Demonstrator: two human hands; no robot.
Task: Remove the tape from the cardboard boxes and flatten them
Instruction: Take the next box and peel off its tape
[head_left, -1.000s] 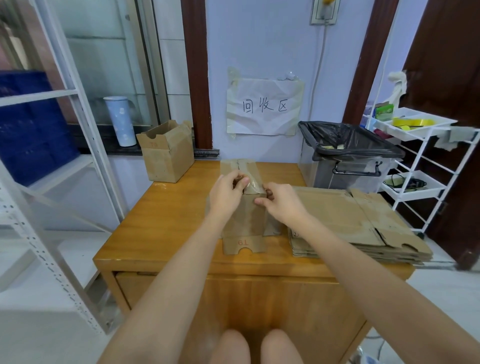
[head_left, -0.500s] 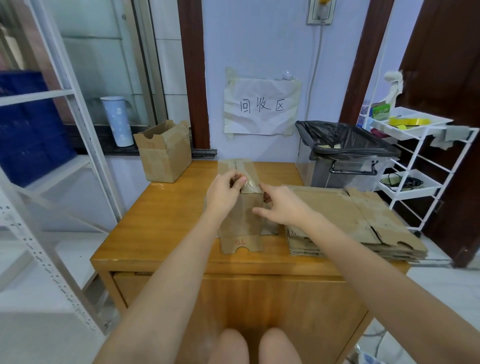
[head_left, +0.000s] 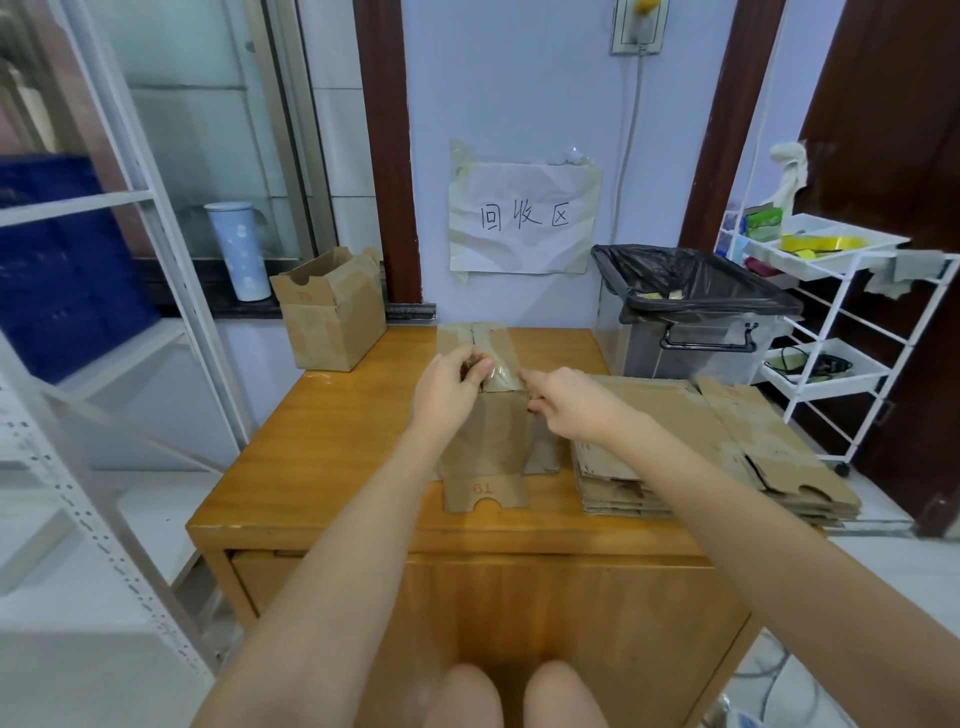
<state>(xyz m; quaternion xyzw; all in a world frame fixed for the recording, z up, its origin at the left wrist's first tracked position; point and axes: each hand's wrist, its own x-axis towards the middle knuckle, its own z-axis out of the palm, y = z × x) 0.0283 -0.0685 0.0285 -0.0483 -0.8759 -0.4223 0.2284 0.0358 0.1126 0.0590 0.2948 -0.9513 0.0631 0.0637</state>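
Sitting wide and brown in the middle of the room: the wooden bench (head_left: 332, 457). Standing at its far right corner: a clear bin (head_left: 691, 332) with a black bag inside and small bits lying in it, maybe old tape. Lying on the right side of the bench: a stack of flat boxes (head_left: 727, 447), already pressed down. Standing open at the far left corner: 1 more cardboard box (head_left: 332, 322), not yet flattened. Hanging on the wall behind: a paper sign (head_left: 524, 218).

Lying in the middle of the bench, between both arms: the box being worked on (head_left: 483, 441), with 1 loose flap pointing this way and a shiny strip of clear tape (head_left: 501, 371) running across its top.

Pinching the tape at its left end: the left hand (head_left: 447, 389), fingers curled tight on it. Reaching in at the right edge of the box: the right hand (head_left: 571, 402), fingers curled down by the tape's other end; not able to tell if this grip is closing on tape or just on cardboard.

Probably peeling the strip off now. Pulling too fast could be snapping the thin tape and leaving a piece stuck on. Pulling too hard could be ripping the brown paper skin off too. Not holding the box down could be making it slide toward the stack.
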